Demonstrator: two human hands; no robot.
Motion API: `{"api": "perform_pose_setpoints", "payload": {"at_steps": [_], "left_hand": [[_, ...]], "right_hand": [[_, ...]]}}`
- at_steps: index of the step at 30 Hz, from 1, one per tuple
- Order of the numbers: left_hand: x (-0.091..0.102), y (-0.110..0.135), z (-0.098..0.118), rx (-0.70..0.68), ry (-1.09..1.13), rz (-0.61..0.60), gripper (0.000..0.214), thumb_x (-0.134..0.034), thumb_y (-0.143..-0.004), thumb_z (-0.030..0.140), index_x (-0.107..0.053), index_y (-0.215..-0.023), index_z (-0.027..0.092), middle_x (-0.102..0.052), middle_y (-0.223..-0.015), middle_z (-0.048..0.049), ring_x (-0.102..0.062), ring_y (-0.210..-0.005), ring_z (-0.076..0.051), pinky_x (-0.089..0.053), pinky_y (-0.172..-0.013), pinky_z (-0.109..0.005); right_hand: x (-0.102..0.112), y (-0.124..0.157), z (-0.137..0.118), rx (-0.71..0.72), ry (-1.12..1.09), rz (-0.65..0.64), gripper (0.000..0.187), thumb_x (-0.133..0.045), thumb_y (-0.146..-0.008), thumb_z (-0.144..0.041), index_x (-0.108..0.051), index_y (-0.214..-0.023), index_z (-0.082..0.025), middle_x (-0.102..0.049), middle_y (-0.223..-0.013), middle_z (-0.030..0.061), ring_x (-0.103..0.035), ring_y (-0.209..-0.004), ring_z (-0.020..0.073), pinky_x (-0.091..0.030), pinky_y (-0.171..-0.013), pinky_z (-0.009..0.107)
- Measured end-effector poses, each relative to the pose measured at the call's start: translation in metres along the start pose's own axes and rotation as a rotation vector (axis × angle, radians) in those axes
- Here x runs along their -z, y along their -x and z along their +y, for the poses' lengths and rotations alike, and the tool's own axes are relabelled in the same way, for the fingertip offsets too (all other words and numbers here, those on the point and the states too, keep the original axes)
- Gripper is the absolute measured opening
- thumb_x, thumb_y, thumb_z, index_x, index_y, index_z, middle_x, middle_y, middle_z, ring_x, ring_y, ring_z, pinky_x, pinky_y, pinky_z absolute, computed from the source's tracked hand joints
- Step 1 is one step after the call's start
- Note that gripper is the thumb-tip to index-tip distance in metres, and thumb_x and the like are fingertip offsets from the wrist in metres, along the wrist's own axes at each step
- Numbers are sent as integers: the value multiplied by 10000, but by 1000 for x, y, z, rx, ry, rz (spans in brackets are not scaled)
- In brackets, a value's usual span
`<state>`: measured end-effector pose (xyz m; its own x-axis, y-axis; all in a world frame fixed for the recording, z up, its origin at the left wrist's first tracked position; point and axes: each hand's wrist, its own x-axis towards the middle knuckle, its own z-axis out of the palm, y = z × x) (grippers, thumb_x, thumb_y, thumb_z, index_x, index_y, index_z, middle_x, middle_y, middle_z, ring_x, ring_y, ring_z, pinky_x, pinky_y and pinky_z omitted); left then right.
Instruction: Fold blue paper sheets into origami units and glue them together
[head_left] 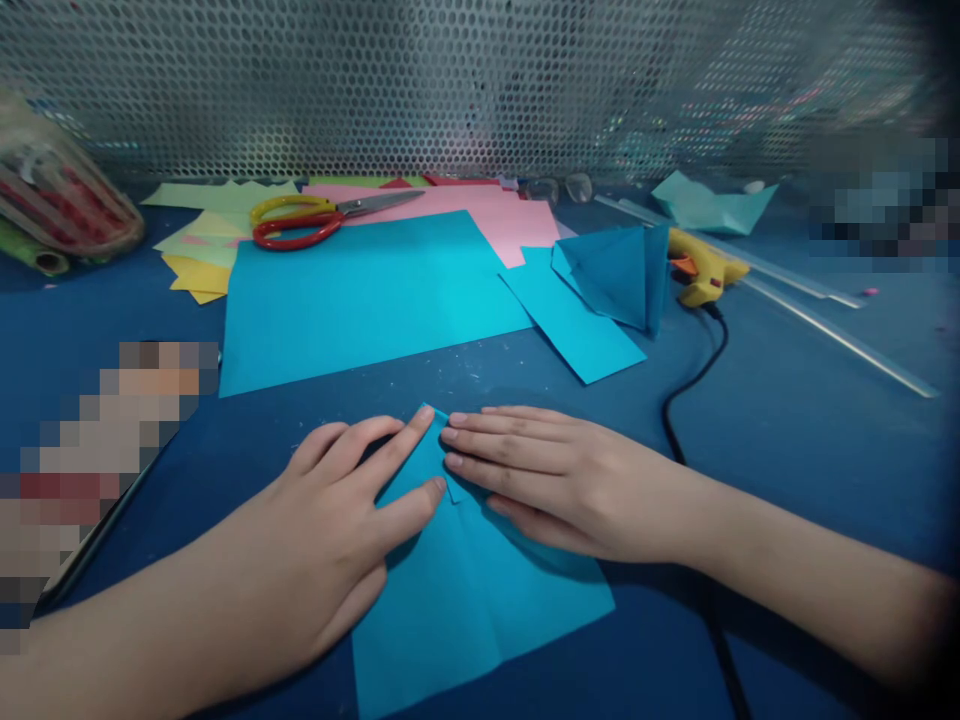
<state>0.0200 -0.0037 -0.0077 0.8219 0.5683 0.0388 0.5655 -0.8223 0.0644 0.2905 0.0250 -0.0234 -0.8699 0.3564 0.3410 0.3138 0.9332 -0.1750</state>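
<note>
A blue paper sheet (465, 600) lies on the dark blue table (787, 430) close to me, its far corners folded in to a point. My left hand (330, 520) lies flat on the left fold, fingers stretched out and pressing it down. My right hand (540, 475) presses flat on the right fold, fingertips meeting the left hand's near the tip. Neither hand grips anything.
A large blue sheet (360, 300) lies beyond, with a smaller blue sheet (577, 325) and a folded blue piece (619, 270) to its right. Red-and-yellow scissors (315, 220), pink paper (495, 215), yellow papers (199, 260), a yellow glue gun (701, 270) with black cord (694, 385), and a perforated metal wall (450, 80) stand behind.
</note>
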Motion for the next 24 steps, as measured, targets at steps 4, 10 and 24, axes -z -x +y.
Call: {"api": "perform_pose_setpoints", "payload": {"at_steps": [4, 10, 24], "left_hand": [[-3, -2, -2, -63, -79, 62, 458, -374, -943, 103, -613, -1317, 213, -585, -1483, -114, -589, -1295, -318, -536, -962, -472], [-2, -5, -1, -206, -285, 184, 516, -253, -966, -8, -699, -1202, 99, -753, -1220, -113, -736, -1084, -245, -604, -912, -353], [-7, 4, 8, -292, -367, 185, 388, -429, -993, 98, -606, -1328, 15, -713, -1274, -192, -693, -1171, -317, -561, -963, -407]], "right_hand": [[-1, -1, -1, 4, 1, 19, 352, -429, -1067, -179, -685, -1263, -40, -683, -1336, 140, -609, -1310, 239, -476, -1153, 375], [-2, 0, 0, -79, 5, 20, 383, -416, -1067, -179, -608, -1357, -20, -624, -1413, 172, -576, -1349, 239, -490, -1145, 381], [-12, 6, 7, -344, -99, 30, 491, -336, -1071, -163, -368, -1561, -168, -461, -1579, 126, -378, -1496, 217, -351, -1218, 527]]}}
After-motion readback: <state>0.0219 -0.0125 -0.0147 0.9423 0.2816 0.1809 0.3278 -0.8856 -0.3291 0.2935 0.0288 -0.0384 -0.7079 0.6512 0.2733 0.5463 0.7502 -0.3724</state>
